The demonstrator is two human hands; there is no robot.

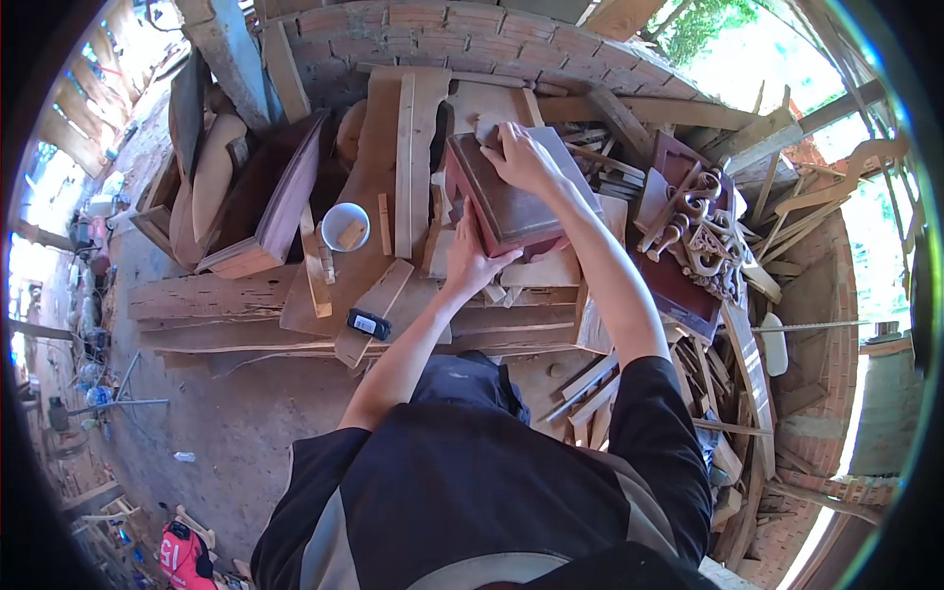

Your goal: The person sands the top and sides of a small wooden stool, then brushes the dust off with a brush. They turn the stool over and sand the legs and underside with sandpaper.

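Dark shirt (pixel 472 492) fills the bottom of the view, closest of all, its lower edge cut off. Beyond it, rough planks (pixel 226 295) form a cluttered bench before a brick wall (pixel 462 29). On them lies a dark wooden panel (pixel 521 202), tilted and propped on offcuts. The left hand (pixel 472 261) lies flat against its near edge with fingers spread. The right hand (pixel 521 157) bends over its far corner, covering a grey pad (pixel 489 128); whether the fingers clamp it cannot be told. Pale carved scrollwork (pixel 703 231) is heaped to the right. A red object (pixel 182 556) at lower left bears white figures, perhaps "15". A white cup (pixel 344 226) holds a wood scrap. A black gadget (pixel 369 323) carries a white label, unreadable.
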